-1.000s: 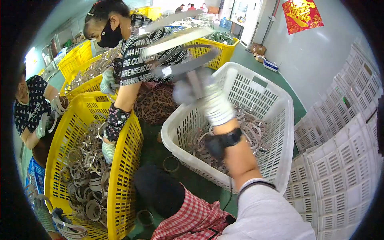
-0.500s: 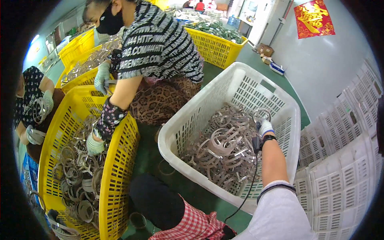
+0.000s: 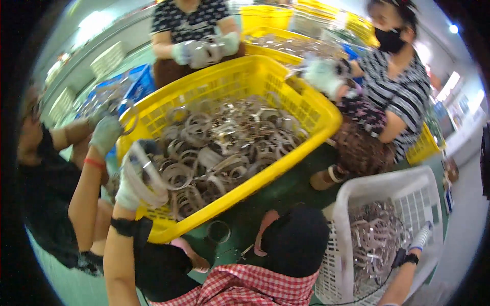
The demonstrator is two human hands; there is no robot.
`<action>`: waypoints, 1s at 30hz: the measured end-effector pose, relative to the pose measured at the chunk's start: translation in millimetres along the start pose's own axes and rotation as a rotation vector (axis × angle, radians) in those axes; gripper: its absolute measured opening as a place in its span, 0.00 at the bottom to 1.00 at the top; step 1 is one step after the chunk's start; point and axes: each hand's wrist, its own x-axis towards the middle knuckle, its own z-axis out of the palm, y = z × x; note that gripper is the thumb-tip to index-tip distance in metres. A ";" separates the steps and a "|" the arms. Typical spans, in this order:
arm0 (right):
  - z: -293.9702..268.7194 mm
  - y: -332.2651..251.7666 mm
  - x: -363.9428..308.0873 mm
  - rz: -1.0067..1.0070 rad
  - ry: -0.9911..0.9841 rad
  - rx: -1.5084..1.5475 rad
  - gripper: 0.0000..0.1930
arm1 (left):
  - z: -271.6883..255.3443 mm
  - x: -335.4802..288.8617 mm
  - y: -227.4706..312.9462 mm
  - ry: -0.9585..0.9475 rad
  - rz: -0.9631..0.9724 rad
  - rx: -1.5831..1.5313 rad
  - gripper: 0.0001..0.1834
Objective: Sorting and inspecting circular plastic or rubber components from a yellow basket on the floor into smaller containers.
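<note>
My left hand (image 3: 128, 189), in a pale work glove, grips several flat metal rings (image 3: 148, 179) at the near left corner of a yellow crate (image 3: 265, 173). Inside that crate lies a heap of similar metal rings (image 3: 214, 158). Over at the lower right, my right hand (image 3: 421, 236), in a white glove with a dark wrist strap, is inside a white crate (image 3: 343, 219), beside its pile of metal rings (image 3: 375, 234). Its fingers look stretched out and no ring shows in them, though the picture is blurred there.
A co-worker at left reaches a gloved hand (image 3: 106, 133) with a ring to the yellow crate. Two others work at its far side and right. A blue crate (image 3: 138, 84) stands behind. One loose ring (image 3: 219, 231) lies on the green floor.
The view has swung left, bringing the yellow crate to the middle and my left hand with rings into sight. My right hand, earlier at a ring in the white crate, now shows none.
</note>
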 end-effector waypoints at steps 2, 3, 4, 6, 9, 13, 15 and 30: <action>-14.9 -33.4 68.2 -0.097 -0.124 -0.010 0.29 | 28.6 1.7 -16.5 -0.030 -0.415 -1.155 0.17; 46.6 -66.1 11.8 -0.170 -0.281 0.150 0.29 | 16.0 -6.5 -22.4 0.016 -0.661 -1.813 0.16; 80.9 -116.5 -51.3 -0.269 -0.393 0.300 0.30 | 16.6 -6.9 -22.5 0.074 -0.536 -1.300 0.16; 105.1 -210.2 -130.1 -0.348 -0.738 0.367 0.27 | 17.6 12.7 -8.7 0.132 -0.668 -1.577 0.20; 176.3 -301.3 -295.0 -0.457 -1.041 0.548 0.21 | 52.7 -11.2 -40.0 0.361 -0.377 -0.640 0.18; 263.2 -344.4 -436.9 -0.434 -1.386 0.513 0.20 | 27.6 -1.9 -7.4 0.202 -0.697 -1.754 0.19; 306.8 -354.7 -488.7 -0.532 -1.498 0.424 0.20 | 21.2 7.6 5.2 0.303 -0.858 -1.883 0.22; 561.1 -127.7 -641.8 -0.898 -2.097 -0.624 0.18 | 8.1 4.4 -23.2 0.324 -0.874 -1.874 0.21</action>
